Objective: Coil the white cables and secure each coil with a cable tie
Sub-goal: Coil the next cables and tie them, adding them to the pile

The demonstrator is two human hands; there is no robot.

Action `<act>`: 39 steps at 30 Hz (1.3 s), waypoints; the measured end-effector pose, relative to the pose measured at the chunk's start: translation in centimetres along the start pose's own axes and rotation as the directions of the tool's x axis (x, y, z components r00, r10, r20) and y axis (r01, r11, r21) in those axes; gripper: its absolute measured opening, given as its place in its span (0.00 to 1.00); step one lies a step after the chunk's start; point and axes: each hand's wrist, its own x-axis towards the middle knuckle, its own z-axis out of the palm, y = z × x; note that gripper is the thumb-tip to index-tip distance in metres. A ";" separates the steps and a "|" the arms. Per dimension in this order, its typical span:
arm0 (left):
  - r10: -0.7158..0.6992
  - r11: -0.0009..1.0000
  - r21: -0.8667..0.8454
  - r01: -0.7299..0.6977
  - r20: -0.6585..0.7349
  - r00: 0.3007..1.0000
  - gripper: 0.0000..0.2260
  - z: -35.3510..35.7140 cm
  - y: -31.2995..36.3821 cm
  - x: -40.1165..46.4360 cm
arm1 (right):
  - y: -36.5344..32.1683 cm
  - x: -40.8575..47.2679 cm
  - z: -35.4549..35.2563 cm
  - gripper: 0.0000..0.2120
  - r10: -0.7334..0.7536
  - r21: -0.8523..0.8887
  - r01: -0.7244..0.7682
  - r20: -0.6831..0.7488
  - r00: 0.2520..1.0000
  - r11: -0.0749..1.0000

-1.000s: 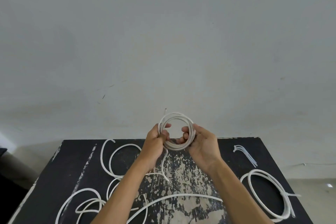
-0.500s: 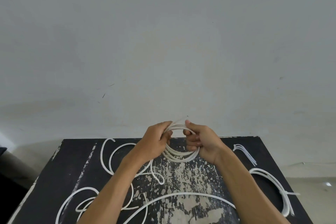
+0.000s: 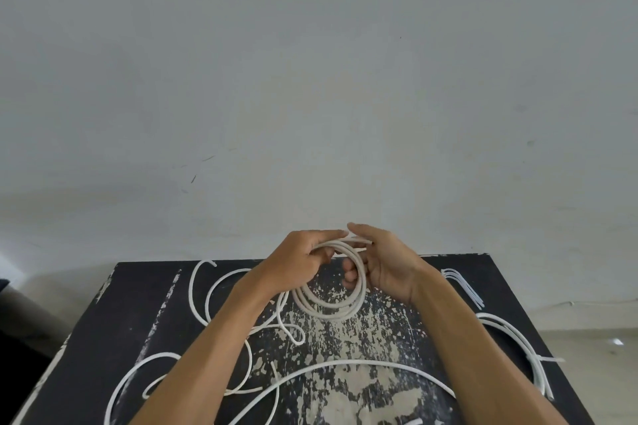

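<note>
A small coil of white cable [image 3: 328, 309] hangs above the far middle of the black table [image 3: 138, 304], held at its top by both hands. My left hand [image 3: 297, 264] grips the coil's upper left part. My right hand [image 3: 383, 262] holds the upper right part, fingers curled through the loop. The coil's loose tail [image 3: 293, 333] drops down to the table under my left wrist. A finished coil [image 3: 518, 345] with a cable tie lies at the right edge. Spare white cable ties [image 3: 464, 286] lie at the far right corner.
Loose white cables [image 3: 207, 290] curl over the table's left half, and one long cable [image 3: 345, 364] arcs across the near middle under my forearms. A plain grey wall stands right behind the table. The tabletop's paint is worn in the centre.
The coil has tilted from upright and facing me to hanging lower and flatter over the table. Both hands have turned and now hold it at the top.
</note>
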 end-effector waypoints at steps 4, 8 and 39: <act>-0.062 0.987 -0.146 0.060 -0.008 0.998 0.19 -0.1 -0.5 0.1 | -0.1 -0.1 0.0 0.11 -0.039 0.032 0.040 -0.031 0.999 0.999; -0.105 0.699 -0.700 0.146 0.102 0.989 0.22 -0.3 -1.8 -0.8 | 0.1 0.0 -0.6 0.06 -0.125 0.251 0.138 -0.066 0.990 0.958; -0.167 0.543 -0.829 0.133 0.049 0.985 0.17 0.6 -1.3 0.5 | 0.1 0.7 0.8 0.16 -0.139 -0.092 0.131 -0.093 0.986 0.987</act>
